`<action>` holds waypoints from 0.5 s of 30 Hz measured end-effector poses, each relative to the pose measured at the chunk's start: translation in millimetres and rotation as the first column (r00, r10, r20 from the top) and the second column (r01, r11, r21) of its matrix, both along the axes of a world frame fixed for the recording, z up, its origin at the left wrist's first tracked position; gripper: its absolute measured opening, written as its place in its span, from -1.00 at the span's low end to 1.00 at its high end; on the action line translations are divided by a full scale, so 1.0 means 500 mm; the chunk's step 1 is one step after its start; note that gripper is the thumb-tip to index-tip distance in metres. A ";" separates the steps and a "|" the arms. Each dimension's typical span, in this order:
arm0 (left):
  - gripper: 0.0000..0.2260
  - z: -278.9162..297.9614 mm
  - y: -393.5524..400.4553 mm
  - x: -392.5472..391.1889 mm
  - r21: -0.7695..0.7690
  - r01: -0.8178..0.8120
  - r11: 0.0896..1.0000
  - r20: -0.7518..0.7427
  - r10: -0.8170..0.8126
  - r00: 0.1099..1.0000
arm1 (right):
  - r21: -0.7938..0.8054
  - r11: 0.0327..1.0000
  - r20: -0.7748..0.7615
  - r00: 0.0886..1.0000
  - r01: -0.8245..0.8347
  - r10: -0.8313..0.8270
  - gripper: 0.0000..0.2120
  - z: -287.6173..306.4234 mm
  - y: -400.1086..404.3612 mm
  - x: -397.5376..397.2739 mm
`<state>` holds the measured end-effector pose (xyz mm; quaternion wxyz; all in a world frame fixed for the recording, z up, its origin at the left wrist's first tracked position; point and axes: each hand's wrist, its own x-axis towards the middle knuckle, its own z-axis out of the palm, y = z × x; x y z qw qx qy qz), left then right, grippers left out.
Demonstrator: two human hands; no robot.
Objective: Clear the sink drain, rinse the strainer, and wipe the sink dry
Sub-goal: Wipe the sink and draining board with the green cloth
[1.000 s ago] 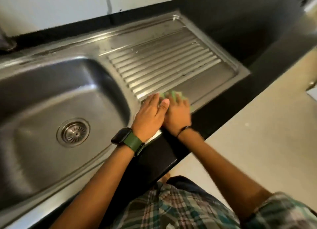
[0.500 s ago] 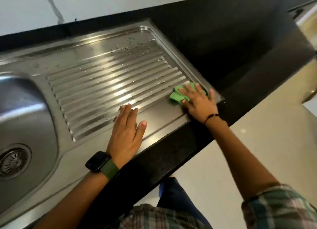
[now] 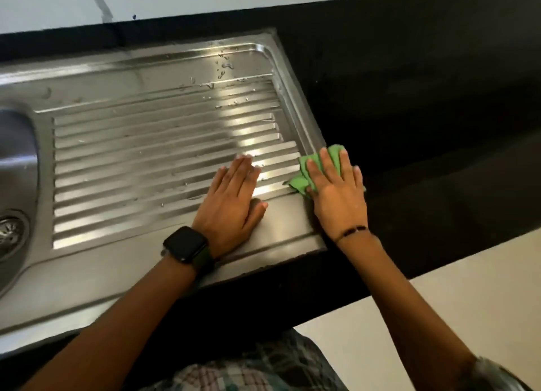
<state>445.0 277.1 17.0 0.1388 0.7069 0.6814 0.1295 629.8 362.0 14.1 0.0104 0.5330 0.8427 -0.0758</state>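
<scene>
Pressing down flat, the right hand (image 3: 336, 194) pins a green cloth (image 3: 310, 168) at the right edge of the steel drainboard (image 3: 152, 156), fingers spread open over it, right where metal meets the black table (image 3: 424, 98). The left hand (image 3: 231, 206) lies open and palm-down on the ridges just beside it, a dark watch (image 3: 186, 244) on the wrist. Water drops dot the upper part of the board. At the far left edge of the frame, the sink bowl (image 3: 17, 144) and its drain strainer (image 3: 8, 232) peek in.
</scene>
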 end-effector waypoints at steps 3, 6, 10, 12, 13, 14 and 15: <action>-0.42 -0.002 0.050 0.020 0.017 -0.012 1.000 -0.048 0.012 0.999 | 0.026 0.996 0.009 0.997 -0.082 0.082 -0.54 -0.002 0.094 -0.043; -0.45 -0.014 0.075 0.022 0.005 -0.044 0.999 -0.075 0.044 0.996 | 0.008 0.994 -0.007 0.994 -0.110 0.110 -0.58 0.010 0.194 -0.115; -0.44 -0.029 0.071 0.020 -0.010 -0.087 0.996 -0.109 0.086 0.990 | -0.043 0.993 -0.011 0.994 -0.110 0.110 -0.61 0.028 0.273 -0.190; -0.44 -0.027 0.062 0.010 -0.007 -0.106 0.994 -0.112 0.105 0.988 | -0.049 0.994 -0.021 0.995 -0.094 0.093 -0.61 0.030 0.262 -0.193; -0.44 -0.026 0.056 0.003 -0.004 -0.123 0.992 -0.113 0.121 0.986 | -0.042 0.995 -0.038 0.995 -0.090 0.089 -0.61 0.031 0.246 -0.185; -0.44 -0.024 0.052 -0.004 -0.006 -0.135 0.991 -0.112 0.133 0.985 | -0.032 0.996 -0.057 0.995 -0.087 0.085 -0.60 0.031 0.223 -0.172; -0.44 -0.022 0.050 -0.010 -0.012 -0.141 0.990 -0.110 0.139 0.984 | -0.017 0.996 -0.074 0.994 -0.082 0.081 -0.60 0.029 0.193 -0.151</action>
